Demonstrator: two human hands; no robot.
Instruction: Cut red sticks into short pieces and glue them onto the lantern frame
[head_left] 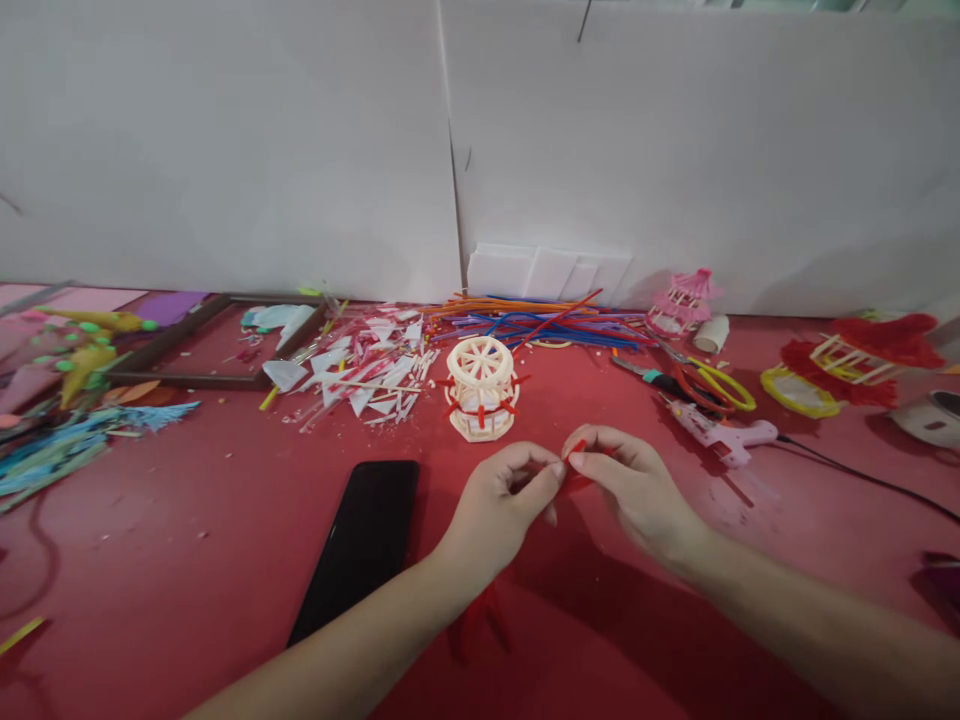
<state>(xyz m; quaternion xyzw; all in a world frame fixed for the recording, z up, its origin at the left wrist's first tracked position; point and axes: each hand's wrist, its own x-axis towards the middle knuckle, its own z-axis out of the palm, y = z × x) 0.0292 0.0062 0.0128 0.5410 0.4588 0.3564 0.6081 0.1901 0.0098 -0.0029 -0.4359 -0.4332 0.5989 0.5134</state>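
My left hand [499, 505] and my right hand [637, 490] meet above the red tabletop, with thumb and forefinger pinched on each. Between their fingertips is a short red piece [577, 447], apparently pipe cleaner; most of it is hidden by the fingers. Just beyond them stands a small cream lattice model [481, 388], round and upright, with a spoked wheel on top and red bits sticking out around its middle. Neither hand touches it. Some blurred red pieces [480, 625] lie on the table beside my left forearm.
A black phone [360, 545] lies left of my hands. Scraps [367, 370] and coloured pipe cleaners [540, 325] are heaped at the back. On the right are pliers [701, 385], a pink glue gun [724, 432] with its cable and a red fuzzy model [862, 360]. A white partition [675, 150] rises behind.
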